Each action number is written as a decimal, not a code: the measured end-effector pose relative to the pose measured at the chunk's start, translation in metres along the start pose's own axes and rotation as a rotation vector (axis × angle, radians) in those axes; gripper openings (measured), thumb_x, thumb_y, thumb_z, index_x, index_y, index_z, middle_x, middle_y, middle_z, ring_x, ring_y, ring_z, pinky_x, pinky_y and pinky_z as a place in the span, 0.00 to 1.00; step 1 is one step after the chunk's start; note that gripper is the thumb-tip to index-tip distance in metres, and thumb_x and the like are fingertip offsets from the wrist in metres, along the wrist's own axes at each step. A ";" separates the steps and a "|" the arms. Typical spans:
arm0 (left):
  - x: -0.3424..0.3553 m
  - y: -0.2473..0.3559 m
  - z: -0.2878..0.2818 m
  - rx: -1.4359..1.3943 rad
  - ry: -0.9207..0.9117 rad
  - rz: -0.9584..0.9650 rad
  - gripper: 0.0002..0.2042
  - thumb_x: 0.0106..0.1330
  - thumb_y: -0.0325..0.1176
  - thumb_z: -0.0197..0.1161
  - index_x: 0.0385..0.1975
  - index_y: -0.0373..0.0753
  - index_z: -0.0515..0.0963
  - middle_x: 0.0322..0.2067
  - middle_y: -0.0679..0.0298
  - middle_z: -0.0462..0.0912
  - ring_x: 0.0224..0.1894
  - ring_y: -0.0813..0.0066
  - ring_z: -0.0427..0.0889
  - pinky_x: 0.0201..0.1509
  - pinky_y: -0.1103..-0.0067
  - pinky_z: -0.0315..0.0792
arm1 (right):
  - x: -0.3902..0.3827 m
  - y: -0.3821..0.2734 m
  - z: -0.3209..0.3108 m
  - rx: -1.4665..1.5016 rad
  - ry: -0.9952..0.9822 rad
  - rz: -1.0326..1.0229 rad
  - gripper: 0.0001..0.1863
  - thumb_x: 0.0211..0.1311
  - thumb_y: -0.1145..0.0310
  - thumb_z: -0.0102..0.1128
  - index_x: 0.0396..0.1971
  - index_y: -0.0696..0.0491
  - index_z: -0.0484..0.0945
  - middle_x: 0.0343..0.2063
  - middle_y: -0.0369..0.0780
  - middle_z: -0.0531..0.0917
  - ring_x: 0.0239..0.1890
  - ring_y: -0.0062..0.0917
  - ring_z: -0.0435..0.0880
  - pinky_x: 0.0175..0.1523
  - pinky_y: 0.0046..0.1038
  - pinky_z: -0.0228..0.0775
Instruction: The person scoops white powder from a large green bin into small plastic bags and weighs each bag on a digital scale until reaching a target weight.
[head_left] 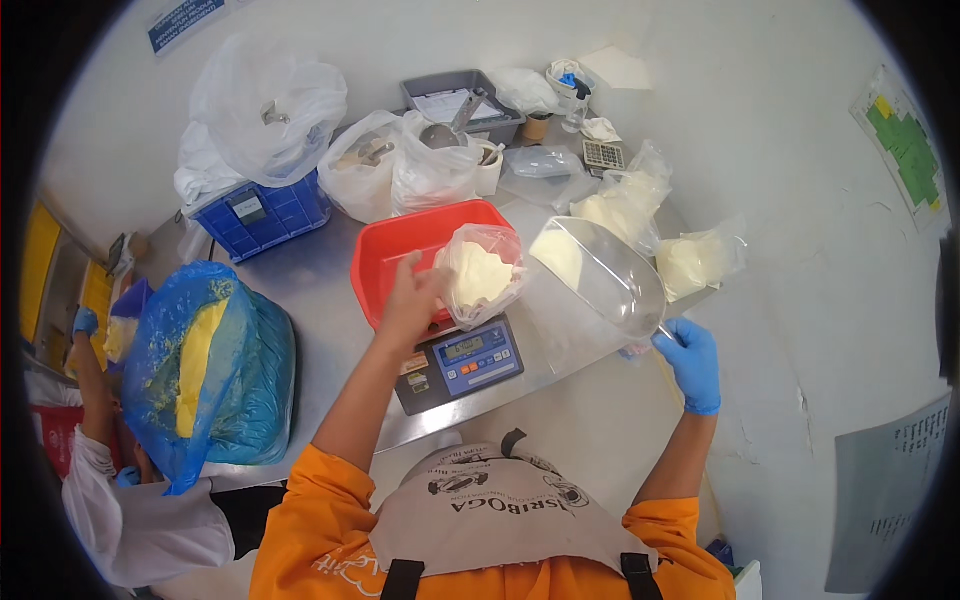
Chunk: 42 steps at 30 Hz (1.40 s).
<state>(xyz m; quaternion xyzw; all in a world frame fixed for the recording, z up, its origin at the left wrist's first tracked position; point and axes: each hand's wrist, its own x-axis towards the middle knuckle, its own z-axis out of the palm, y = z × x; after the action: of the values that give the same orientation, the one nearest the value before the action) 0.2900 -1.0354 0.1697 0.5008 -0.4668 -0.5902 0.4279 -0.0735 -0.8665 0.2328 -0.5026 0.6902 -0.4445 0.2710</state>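
Observation:
My right hand (690, 362), in a blue glove, is closed around the handle of a clear scoop (622, 290). Pale powder (558, 258) lies toward the scoop's left end. Left of the scoop, a clear plastic bag (484, 277) of cream powder rests at the right side of a red tray (385, 262). My bare left hand (414, 298) is beside this bag with its fingers apart; whether a fingertip touches the plastic is unclear. Under the tray sits a digital scale (462, 362), its blue panel facing me.
At left stands a blue-lined bag (245, 385) of yellow powder, near a blue crate (262, 215). Filled powder bags (695, 262) lie at right. Behind are white bags (432, 175) with scoops, a grey tray (480, 128) and a calculator (603, 154). Another person (150, 520) works at far left.

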 end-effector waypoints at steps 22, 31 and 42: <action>0.104 0.234 0.181 -0.140 -0.023 0.751 0.34 0.55 0.21 0.57 0.66 0.26 0.64 0.37 0.60 0.81 0.24 0.82 0.73 0.29 0.84 0.68 | -0.063 0.117 -0.134 0.060 0.553 0.243 0.08 0.58 0.71 0.60 0.20 0.53 0.75 0.16 0.24 0.65 0.20 0.08 0.58 0.24 0.18 0.48; 0.195 0.094 0.267 0.244 0.122 0.385 0.37 0.50 0.20 0.61 0.66 0.28 0.64 0.33 0.54 0.81 0.27 0.75 0.79 0.29 0.79 0.73 | -0.058 0.184 -0.208 -0.010 0.592 0.255 0.12 0.58 0.71 0.62 0.19 0.53 0.69 0.18 0.26 0.64 0.23 0.10 0.58 0.27 0.20 0.50; 0.181 0.147 0.381 0.417 -0.194 0.611 0.21 0.62 0.29 0.61 0.56 0.34 0.75 0.47 0.58 0.84 0.30 0.79 0.82 0.29 0.84 0.73 | -0.074 0.241 -0.265 0.046 0.669 0.362 0.10 0.60 0.73 0.61 0.20 0.52 0.71 0.18 0.24 0.64 0.22 0.09 0.58 0.26 0.19 0.49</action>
<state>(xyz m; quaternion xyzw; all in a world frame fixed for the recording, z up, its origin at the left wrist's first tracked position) -0.1062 -1.1935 0.3025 0.3565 -0.7429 -0.3723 0.4270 -0.3742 -0.6832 0.1353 -0.1934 0.8081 -0.5441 0.1163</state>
